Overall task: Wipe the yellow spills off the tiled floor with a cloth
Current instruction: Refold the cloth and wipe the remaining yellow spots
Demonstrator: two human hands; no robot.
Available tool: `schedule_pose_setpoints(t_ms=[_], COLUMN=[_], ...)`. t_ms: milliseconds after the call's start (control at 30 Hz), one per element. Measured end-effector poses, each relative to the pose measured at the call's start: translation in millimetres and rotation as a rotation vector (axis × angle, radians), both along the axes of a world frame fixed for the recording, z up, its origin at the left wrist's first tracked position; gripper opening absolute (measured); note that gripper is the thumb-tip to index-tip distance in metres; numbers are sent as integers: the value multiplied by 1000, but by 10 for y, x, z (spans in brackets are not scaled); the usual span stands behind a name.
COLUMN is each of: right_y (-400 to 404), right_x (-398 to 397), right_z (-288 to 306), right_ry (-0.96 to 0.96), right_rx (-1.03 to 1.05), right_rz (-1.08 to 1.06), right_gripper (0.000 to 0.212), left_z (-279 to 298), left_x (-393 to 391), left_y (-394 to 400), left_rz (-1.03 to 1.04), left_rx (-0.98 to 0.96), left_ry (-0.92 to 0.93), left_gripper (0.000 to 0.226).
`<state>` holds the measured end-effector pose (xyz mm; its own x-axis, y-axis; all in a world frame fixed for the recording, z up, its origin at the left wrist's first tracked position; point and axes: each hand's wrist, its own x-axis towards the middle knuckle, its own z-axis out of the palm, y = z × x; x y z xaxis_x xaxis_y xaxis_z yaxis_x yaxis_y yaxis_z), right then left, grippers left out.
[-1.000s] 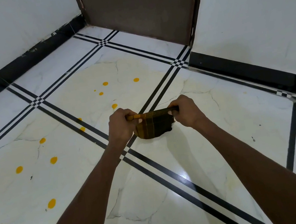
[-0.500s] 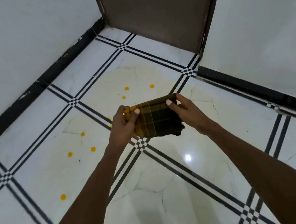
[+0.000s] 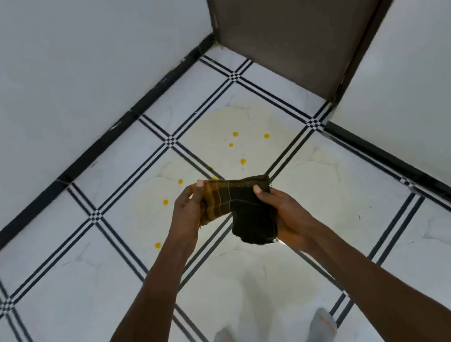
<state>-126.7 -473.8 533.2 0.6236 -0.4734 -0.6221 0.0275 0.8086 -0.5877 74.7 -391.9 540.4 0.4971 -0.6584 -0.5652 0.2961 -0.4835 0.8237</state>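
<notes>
A dark plaid cloth (image 3: 238,207) with yellow-brown stripes hangs in the air between both hands, well above the floor. My left hand (image 3: 187,210) pinches its left edge, thumb on top. My right hand (image 3: 287,217) grips its right side and cups the folded lower part. Several small yellow spills dot the white tiled floor (image 3: 68,282) beyond and to the left of the cloth, such as one yellow spot (image 3: 235,134) far ahead and another yellow spot (image 3: 158,245) beside my left wrist. A pale yellowish stain (image 3: 240,121) spreads around them.
A brown door (image 3: 297,13) stands in the far corner between two white walls with black skirting (image 3: 98,149). Black double lines cross the tiles. Two feet in grey socks (image 3: 322,329) stand at the bottom edge.
The view has risen far from the floor, so the spills look smaller. The cloth has lifted off the tile, and my right hand has shifted down to cup its lower fold.
</notes>
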Motion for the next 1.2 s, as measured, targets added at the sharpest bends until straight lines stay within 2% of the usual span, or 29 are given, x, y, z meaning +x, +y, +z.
schedule_pose_setpoints(t_ms=[233, 467, 633, 767, 1033, 1133, 1200], right_y=[911, 1782, 2150, 2212, 2193, 2119, 2030], right_x=[748, 1483, 1983, 2304, 2776, 3027, 3139], right_z=[304, -13, -333, -663, -1997, -2482, -2853], right_ry=[-1, 7, 52, 180, 268, 318, 381], right_rx=[-37, 33, 45, 11, 37, -70, -223], right_rz=[-40, -179, -305, -326, -392, -401, -384], right_gripper=[37, 43, 44, 40, 41, 30, 31], left_z=[192, -33, -357, -812, -2046, -2643, -3003], left_x=[721, 1595, 2052, 2216, 2903, 3227, 3385], left_y=[908, 1827, 2144, 2153, 2156, 2185, 2140], left_rz=[88, -54, -132, -189, -252, -246, -266], left_rx=[72, 75, 158, 200, 270, 292, 305], left_ry=[1, 48, 47, 71, 106, 89, 33], left_gripper=[44, 36, 32, 29, 8, 6, 6])
